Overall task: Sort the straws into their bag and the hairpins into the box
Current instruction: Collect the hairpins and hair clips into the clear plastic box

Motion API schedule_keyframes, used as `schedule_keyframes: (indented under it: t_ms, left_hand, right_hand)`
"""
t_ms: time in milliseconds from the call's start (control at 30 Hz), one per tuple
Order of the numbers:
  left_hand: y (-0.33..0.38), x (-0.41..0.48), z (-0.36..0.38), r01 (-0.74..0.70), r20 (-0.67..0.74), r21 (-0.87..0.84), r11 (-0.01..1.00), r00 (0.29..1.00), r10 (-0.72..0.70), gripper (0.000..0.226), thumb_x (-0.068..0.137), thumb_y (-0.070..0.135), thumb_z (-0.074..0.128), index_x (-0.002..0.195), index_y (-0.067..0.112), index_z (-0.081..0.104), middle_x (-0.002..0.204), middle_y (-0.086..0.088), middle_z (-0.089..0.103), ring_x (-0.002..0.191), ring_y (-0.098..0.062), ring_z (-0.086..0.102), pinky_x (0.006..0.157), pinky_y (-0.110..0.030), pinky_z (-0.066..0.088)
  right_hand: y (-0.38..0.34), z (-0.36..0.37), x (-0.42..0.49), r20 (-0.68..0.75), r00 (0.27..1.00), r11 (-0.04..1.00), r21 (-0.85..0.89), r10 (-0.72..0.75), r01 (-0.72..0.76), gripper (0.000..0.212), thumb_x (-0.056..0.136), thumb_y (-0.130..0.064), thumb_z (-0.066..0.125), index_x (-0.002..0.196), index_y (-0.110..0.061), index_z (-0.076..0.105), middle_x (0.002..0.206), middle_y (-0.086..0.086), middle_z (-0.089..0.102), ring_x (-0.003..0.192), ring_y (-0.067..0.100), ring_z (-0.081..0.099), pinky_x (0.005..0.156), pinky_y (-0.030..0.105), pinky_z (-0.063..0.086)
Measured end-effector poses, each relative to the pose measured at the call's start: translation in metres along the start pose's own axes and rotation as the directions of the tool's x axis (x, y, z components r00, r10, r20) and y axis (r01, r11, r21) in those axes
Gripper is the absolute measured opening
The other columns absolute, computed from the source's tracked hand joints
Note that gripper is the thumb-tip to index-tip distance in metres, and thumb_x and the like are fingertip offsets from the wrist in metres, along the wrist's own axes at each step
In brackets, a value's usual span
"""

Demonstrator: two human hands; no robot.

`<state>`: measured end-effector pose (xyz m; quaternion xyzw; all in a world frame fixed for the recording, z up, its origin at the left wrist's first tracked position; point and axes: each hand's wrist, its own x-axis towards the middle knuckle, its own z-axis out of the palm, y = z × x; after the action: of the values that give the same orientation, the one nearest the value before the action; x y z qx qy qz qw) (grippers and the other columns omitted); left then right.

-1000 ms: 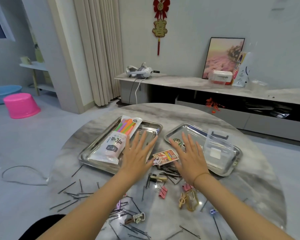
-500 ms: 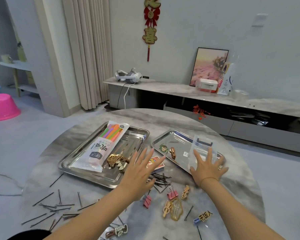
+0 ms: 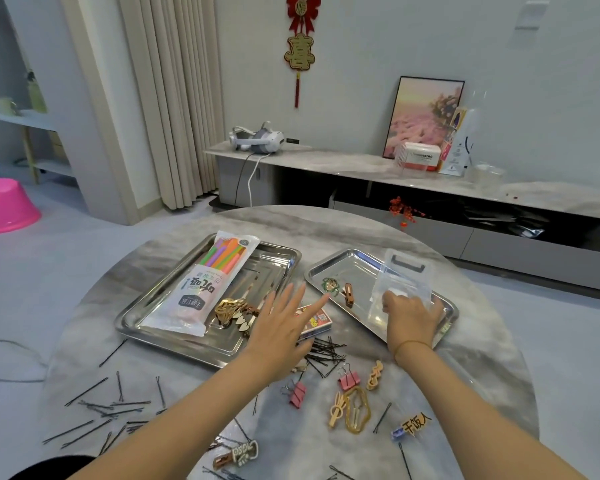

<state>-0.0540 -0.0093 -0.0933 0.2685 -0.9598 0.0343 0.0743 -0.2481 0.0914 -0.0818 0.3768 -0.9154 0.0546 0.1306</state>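
A straw bag (image 3: 207, 282) with coloured straws poking out lies in the left steel tray (image 3: 142, 315). A clear plastic box (image 3: 404, 284) sits in the right steel tray (image 3: 340, 270). My right hand (image 3: 411, 318) grips the box's near edge. My left hand (image 3: 283, 332) hovers flat with fingers spread over the left tray's right end and a small card box (image 3: 317, 320). Gold hairpins (image 3: 234, 311) lie in the left tray. Black bobby pins (image 3: 324, 353) are piled behind my left hand, and several more (image 3: 108, 408) are scattered at the table's near left.
Pink binder clips (image 3: 297, 393) and gold clips (image 3: 355, 408) lie on the round marble table (image 3: 482, 358). Two hair clips (image 3: 338, 289) rest in the right tray. A labelled clip (image 3: 413, 426) sits near right. A low cabinet stands behind the table.
My right hand has moved right from the table's middle onto the clear box and closed on it. My left hand shifted slightly right. The view tilted and the gold hairpins came into sight.
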Motion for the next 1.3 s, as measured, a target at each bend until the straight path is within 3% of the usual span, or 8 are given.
schedule_keyframes:
  t_ms: [167,300,533,833,967,1067,1167,1300]
  left_hand:
    - [-0.007,-0.005,-0.029,0.071,-0.029,-0.25,0.966,0.996,-0.081,0.062,0.099,0.044,0.033,0.149,0.036,-0.002,0.158,-0.002,0.01,0.145,-0.014,0.008,0.117,-0.032,0.008]
    - [-0.016,-0.015,-0.044,0.112,-0.105,-0.417,0.902,0.98,-0.17,0.059,0.1,0.043,0.027,0.151,0.021,0.007,0.155,0.001,0.02,0.141,-0.012,0.019,0.115,-0.03,0.019]
    - [-0.029,-0.037,-0.055,0.233,-0.031,-0.564,0.792,0.953,-0.301,0.065,0.096,0.05,0.035,0.15,0.025,0.011,0.154,0.001,0.019,0.14,-0.018,0.023,0.112,-0.04,0.027]
    - [-0.056,-0.077,-0.06,0.381,0.203,-0.411,0.828,0.924,-0.324,0.048,0.094,0.024,0.051,0.14,0.022,0.037,0.104,-0.005,0.061,0.089,-0.022,0.058,0.073,-0.03,0.045]
    - [-0.058,-0.086,-0.057,0.388,0.247,-0.389,0.836,0.918,-0.311,0.035,0.095,0.015,0.045,0.129,0.013,0.04,0.103,-0.01,0.057,0.087,-0.023,0.053,0.069,-0.031,0.041]
    - [-0.061,-0.091,-0.06,0.389,0.22,-0.397,0.831,0.92,-0.325,0.036,0.096,0.014,0.041,0.131,0.013,0.034,0.112,-0.014,0.056,0.092,-0.026,0.052,0.072,-0.033,0.041]
    - [-0.064,-0.094,-0.069,0.432,0.213,-0.438,0.789,0.902,-0.376,0.035,0.096,0.014,0.04,0.13,0.011,0.035,0.112,-0.015,0.056,0.091,-0.028,0.053,0.074,-0.035,0.044]
    - [-0.068,-0.096,-0.079,0.503,0.164,-0.448,0.739,0.859,-0.485,0.028,0.097,0.013,0.038,0.124,0.007,0.039,0.112,-0.016,0.056,0.09,-0.026,0.05,0.074,-0.034,0.04]
  right_hand:
    - [-0.018,-0.022,-0.003,-0.159,0.956,0.961,0.089,-0.246,0.262,0.021,0.083,-0.004,0.057,0.081,-0.024,0.06,0.074,-0.006,0.063,0.08,0.022,0.058,0.105,0.04,0.024]
    - [-0.024,-0.026,-0.013,-0.253,0.794,0.815,0.034,-0.553,0.578,0.037,0.052,-0.001,0.085,0.057,-0.027,0.06,0.049,-0.01,0.055,0.049,0.015,0.053,0.088,0.04,0.048]
    - [-0.041,-0.028,-0.052,-0.277,0.535,0.528,0.103,-0.798,0.843,0.03,0.059,-0.01,0.086,0.068,-0.029,0.066,0.064,-0.016,0.063,0.062,0.011,0.058,0.087,0.035,0.05]
    - [-0.034,-0.034,-0.085,-0.251,0.358,0.25,0.375,-0.899,0.892,0.031,0.093,-0.034,0.047,0.078,-0.022,0.071,0.079,-0.007,0.068,0.083,0.01,0.062,0.098,0.042,0.046]
    - [-0.037,-0.033,-0.094,-0.343,0.374,0.204,0.44,-0.862,0.874,0.011,0.091,-0.029,0.055,0.09,-0.025,0.065,0.103,-0.001,0.058,0.099,0.012,0.052,0.083,0.029,0.048]
    - [-0.035,-0.029,-0.092,-0.278,0.646,0.414,0.578,-0.711,0.703,0.061,0.07,-0.022,0.081,0.121,-0.036,0.05,0.119,-0.007,0.04,0.107,0.009,0.049,0.089,0.027,0.049]
    - [-0.034,-0.029,-0.092,-0.145,0.876,0.563,0.715,-0.459,0.414,0.086,0.064,-0.024,0.085,0.133,-0.018,0.034,0.119,-0.003,0.036,0.111,0.011,0.044,0.102,0.033,0.042]
    - [-0.035,-0.017,-0.105,0.249,0.857,0.789,0.559,-0.452,0.254,0.08,0.08,-0.058,0.058,0.14,-0.013,0.03,0.142,0.002,0.029,0.134,0.02,0.032,0.112,0.031,0.03]
